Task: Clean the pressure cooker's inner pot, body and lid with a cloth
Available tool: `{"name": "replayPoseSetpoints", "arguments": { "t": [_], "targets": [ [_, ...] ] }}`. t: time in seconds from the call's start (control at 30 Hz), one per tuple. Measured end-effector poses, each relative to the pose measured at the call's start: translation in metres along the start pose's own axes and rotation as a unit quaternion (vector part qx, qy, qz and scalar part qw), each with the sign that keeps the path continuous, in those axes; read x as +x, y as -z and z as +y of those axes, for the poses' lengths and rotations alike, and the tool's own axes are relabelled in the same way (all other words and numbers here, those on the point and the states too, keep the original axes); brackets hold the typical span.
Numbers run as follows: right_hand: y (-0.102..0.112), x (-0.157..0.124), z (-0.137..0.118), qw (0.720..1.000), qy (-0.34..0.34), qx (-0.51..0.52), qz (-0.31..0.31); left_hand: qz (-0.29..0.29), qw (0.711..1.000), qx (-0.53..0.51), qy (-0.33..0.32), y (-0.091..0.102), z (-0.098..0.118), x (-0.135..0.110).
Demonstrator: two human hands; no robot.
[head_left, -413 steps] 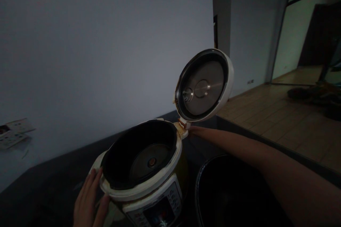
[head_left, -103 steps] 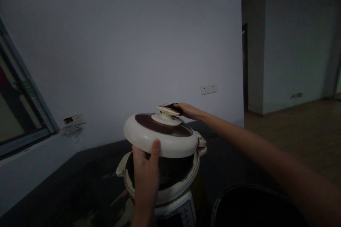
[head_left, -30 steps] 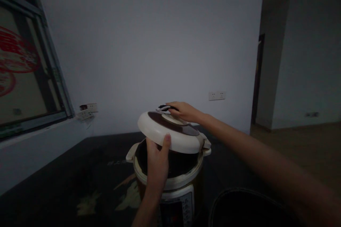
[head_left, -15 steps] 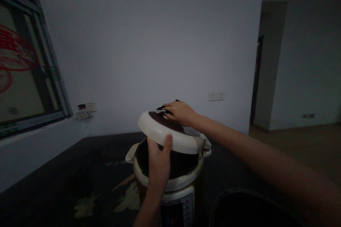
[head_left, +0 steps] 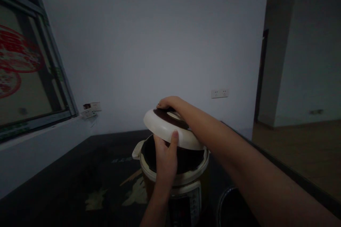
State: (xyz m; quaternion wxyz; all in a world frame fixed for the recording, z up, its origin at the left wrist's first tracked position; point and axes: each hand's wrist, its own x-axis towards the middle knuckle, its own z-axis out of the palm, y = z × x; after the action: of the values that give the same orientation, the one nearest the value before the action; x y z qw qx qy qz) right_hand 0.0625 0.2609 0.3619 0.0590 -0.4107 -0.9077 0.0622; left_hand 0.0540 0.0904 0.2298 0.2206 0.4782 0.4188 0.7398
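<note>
Holding the lid [head_left: 163, 128] with both hands, you have it near the middle of the picture, just above the rice cooker [head_left: 178, 179]. Your left hand [head_left: 165, 156] comes up from the bottom and grips the front edge of the lid, with the thumb pressed on the white rim and the other fingers tucked under it. Your right hand [head_left: 168, 102] reaches across from the lower right and lies on top of the lid, its fingers curled tight over the handle there. The lid is tilted. Its front edge is lifted, so you can see the dark inside of the cooker under it, and its back edge sits low by the cooker's far rim.

The cooker stands on a dark table [head_left: 80, 170]. A dark round bowl [head_left: 231, 208] sits just beside it at the lower right, partly hidden by your arm. A window [head_left: 23, 78] fills the left side, with wall plugs [head_left: 90, 110] near its corner. More wall plugs [head_left: 220, 93] show right of the middle.
</note>
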Motion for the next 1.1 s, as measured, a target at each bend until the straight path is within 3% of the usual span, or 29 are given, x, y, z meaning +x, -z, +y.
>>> {"name": "replayPoseSetpoints", "arguments": {
  "t": [0.2,0.33,0.5,0.63,0.87,1.1],
  "targets": [
    [-0.005,-0.045,-0.014,0.986,0.161,0.008,0.047,0.004,1.000,-0.008,-0.018,0.000,-0.004,0.000],
    [-0.014,-0.093,-0.010,0.940,0.319,0.073,0.095,-0.003,1.000,-0.022,-0.014,-0.001,-0.007,0.002],
    [-0.019,-0.143,0.004,0.908,0.397,0.103,0.089,-0.010,1.000,-0.026,-0.015,-0.004,-0.004,0.005],
    [-0.027,-0.169,0.024,0.907,0.372,0.145,0.134,-0.028,0.999,-0.026,-0.023,-0.004,-0.001,0.008],
    [-0.047,-0.194,0.051,0.903,0.277,0.233,0.231,-0.119,0.991,-0.041,0.039,-0.007,0.022,0.019],
    [-0.037,-0.197,0.060,0.874,0.217,0.279,0.333,-0.243,0.970,-0.023,-0.025,-0.037,0.051,0.042]
  ]
}}
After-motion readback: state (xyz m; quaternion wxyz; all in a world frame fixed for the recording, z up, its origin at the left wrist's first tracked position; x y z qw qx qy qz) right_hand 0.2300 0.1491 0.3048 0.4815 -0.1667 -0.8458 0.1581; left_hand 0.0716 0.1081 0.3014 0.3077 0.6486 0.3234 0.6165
